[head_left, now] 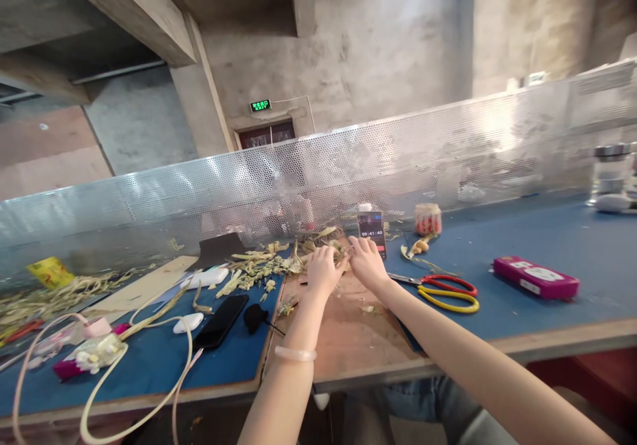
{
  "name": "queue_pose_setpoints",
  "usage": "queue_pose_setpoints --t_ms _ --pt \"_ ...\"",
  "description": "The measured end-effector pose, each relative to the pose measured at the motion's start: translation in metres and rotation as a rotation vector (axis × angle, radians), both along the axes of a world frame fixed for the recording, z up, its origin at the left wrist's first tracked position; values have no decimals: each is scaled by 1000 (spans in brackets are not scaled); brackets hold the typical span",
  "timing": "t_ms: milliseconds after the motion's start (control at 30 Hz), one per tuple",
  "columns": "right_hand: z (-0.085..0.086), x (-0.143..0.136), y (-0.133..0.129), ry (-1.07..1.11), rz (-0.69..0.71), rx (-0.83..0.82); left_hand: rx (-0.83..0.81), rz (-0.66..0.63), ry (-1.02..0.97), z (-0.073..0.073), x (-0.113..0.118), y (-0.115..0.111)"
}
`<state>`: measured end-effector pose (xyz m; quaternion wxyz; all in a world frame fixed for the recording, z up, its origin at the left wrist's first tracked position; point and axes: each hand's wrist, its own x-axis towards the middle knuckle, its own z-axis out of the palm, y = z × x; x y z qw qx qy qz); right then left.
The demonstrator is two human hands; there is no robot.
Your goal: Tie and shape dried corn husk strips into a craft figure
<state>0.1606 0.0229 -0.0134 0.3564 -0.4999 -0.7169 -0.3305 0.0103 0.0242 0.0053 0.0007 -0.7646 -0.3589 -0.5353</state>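
Observation:
My left hand [323,271], with a pale bangle on its wrist, is closed over the far part of a brown board [343,329]. Dried plant matter [340,255] shows at its fingertips. Close beside it, my right hand [367,263] is closed too, its fingertips pointing towards the left hand. What the right fingers hold is hidden. Behind both hands lies a heap of dry, yellowish leaves and stalks [326,235]. A phone [372,233] showing a running timer stands upright just beyond the right hand.
Red-and-yellow-handled scissors [448,292] lie right of the board, near a magenta box [535,277] and a jar [428,219]. On the left are a black phone [221,322], a white case [188,323], looping cables [134,329] and dried stalks [259,266]. A perforated metal screen [348,160] runs behind.

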Motion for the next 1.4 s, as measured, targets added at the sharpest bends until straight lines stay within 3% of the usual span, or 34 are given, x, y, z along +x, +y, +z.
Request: queue_pose_setpoints --t_ms 167,333,500,833,1067,1400 --pt "0 2 0 22 16 -8 -25 36 210 -9 -4 12" --pt "1 4 1 26 110 0 -60 45 278 -11 -5 17" --pt "1 3 5 78 184 25 -151 8 242 -13 -3 21" --pt "6 6 -3 142 264 -9 -493 -176 -3 -17 5 29" --pt "-2 2 3 238 335 -179 -630 -203 -69 -21 4 33" --pt "-3 6 7 539 444 -401 -582 -222 43 -15 5 20"
